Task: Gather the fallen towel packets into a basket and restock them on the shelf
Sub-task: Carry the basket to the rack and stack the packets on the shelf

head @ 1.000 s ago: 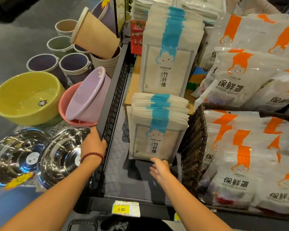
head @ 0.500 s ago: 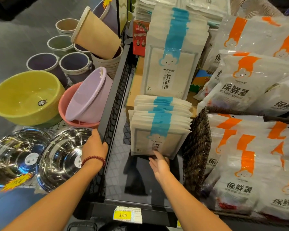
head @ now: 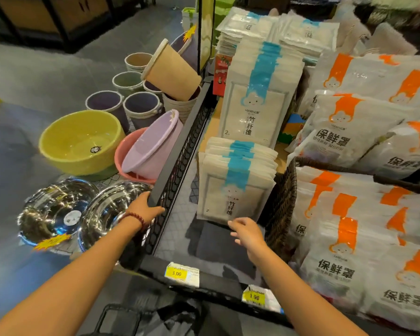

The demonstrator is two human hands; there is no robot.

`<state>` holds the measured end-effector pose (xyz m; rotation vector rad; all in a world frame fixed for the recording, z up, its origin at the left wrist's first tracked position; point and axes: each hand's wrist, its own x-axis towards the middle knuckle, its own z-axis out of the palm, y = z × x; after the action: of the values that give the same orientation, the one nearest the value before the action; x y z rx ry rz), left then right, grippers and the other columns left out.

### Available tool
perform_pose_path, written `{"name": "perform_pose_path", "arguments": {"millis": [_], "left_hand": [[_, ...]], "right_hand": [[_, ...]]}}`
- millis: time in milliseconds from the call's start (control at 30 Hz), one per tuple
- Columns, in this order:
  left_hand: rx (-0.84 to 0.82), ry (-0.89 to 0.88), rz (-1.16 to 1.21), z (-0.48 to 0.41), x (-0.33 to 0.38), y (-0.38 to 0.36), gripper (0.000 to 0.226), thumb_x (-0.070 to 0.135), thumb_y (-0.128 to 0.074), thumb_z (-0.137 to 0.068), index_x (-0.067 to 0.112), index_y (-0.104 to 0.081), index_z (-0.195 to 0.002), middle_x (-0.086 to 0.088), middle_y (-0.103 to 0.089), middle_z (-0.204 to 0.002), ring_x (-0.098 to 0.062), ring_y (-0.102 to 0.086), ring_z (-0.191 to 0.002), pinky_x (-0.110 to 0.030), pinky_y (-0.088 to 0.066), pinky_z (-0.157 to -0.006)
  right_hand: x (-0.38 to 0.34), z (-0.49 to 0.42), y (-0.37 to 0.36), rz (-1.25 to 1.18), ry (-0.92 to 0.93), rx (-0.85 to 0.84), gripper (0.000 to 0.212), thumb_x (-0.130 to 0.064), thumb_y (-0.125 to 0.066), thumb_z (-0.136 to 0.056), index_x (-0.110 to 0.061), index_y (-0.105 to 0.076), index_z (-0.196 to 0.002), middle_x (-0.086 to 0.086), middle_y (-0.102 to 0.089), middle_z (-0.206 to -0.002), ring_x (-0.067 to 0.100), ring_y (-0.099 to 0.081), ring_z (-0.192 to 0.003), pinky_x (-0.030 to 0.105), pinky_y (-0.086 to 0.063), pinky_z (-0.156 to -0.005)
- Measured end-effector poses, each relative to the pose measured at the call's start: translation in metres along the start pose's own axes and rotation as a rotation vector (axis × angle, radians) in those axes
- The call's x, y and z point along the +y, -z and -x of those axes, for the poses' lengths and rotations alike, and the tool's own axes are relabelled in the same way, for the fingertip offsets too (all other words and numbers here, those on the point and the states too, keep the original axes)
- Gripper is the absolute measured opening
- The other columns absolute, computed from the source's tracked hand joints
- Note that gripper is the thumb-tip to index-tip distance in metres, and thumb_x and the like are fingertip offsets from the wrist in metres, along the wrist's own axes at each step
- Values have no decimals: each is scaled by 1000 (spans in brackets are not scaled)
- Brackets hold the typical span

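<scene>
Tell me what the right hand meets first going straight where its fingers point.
Most likely the front stack of blue-striped towel packets: the right hand points at its bottom edge with nothing between, though depth is unclear.

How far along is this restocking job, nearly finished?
Looks mostly done: the blue-striped towel packets stand in a row on the shelf. In hand: the open right hand sits at their lower edge, holding nothing; the left hand grips the shelf rail. Left: unclear, since the basket below barely shows.
</scene>
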<state>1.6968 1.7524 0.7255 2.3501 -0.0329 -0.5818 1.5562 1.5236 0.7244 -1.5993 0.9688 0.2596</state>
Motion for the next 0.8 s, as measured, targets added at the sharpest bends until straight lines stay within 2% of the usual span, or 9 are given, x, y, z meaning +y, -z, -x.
{"name": "perform_pose_path", "arguments": {"millis": [67, 100, 200, 267, 367, 467, 567, 633, 800], "left_hand": [[78, 47, 93, 36, -11, 6, 58, 15, -72, -81, 2, -49, -131, -18, -54, -131, -30, -52, -119, -34, -40, -97], [139, 52, 158, 57, -18, 9, 52, 14, -72, -81, 1, -52, -127, -18, -56, -128, -29, -54, -117, -34, -41, -97], [350, 96, 328, 132, -48, 9, 34, 8, -70, -82, 4, -60, -114, -15, -62, -116, -26, -57, -108, -39, -46, -94], [443, 214, 416, 187, -74, -8, 30, 4, -68, -82, 1, -61, -111, -17, -63, -112, -28, -58, -106, -35, -46, -90], [492, 451, 549, 265, -112, -42, 33, -3, -66, -82, -9, -58, -113, -24, -60, -114, -34, -56, -111, -35, -44, -92], [534, 641, 643, 339, -150, -68, 36, -5, -63, -83, -12, -55, -118, -24, -61, -110, -32, -59, -105, -26, -47, -77], [556, 793, 667, 415, -188, -93, 41, 3, -63, -87, -5, -53, -125, -21, -58, -122, -33, -56, -113, -34, -44, -88], [618, 886, 716, 462, -215, -111, 41, 4, -64, -86, -6, -53, -124, -23, -58, -124, -35, -56, -113, -33, -43, -91], [712, 1045, 822, 559, -274, -147, 34, 5, -68, -84, -6, -61, -115, -20, -61, -120, -30, -56, -113, -23, -38, -81]], "right_hand": [[-5, 20, 5, 102, 103, -99, 32, -23, -55, -94, 6, -55, -108, 25, -56, -119, 35, -57, -109, 36, -47, -85], [-8, 31, 7, 136, 158, -153, 25, -23, -56, -93, -1, -57, -106, 18, -59, -117, 29, -58, -109, 33, -46, -85], [-7, 69, 3, 213, 323, -322, 18, -20, -59, -91, -15, -58, -108, 4, -61, -110, 18, -59, -100, 30, -46, -83], [4, 95, -4, 258, 373, -450, 17, -18, -61, -89, -17, -60, -106, 3, -63, -109, 15, -60, -95, 28, -48, -80], [30, 129, -27, 393, 422, -640, 20, -19, -62, -89, -16, -60, -109, 0, -63, -108, 8, -58, -89, 15, -45, -69], [66, 156, -62, 603, 427, -809, 29, -23, -62, -89, -12, -59, -116, 3, -61, -115, 14, -59, -102, 26, -46, -82], [108, 183, -99, 832, 461, -961, 34, -25, -60, -91, -10, -57, -120, 6, -60, -120, 20, -57, -112, 34, -43, -95], [137, 202, -124, 940, 464, -1025, 33, -24, -60, -90, -10, -57, -120, 6, -60, -120, 21, -57, -112, 35, -43, -95], [205, 246, -184, 1200, 453, -1094, 35, -17, -57, -90, -9, -54, -124, 7, -56, -126, 19, -54, -110, 29, -42, -88]]}}
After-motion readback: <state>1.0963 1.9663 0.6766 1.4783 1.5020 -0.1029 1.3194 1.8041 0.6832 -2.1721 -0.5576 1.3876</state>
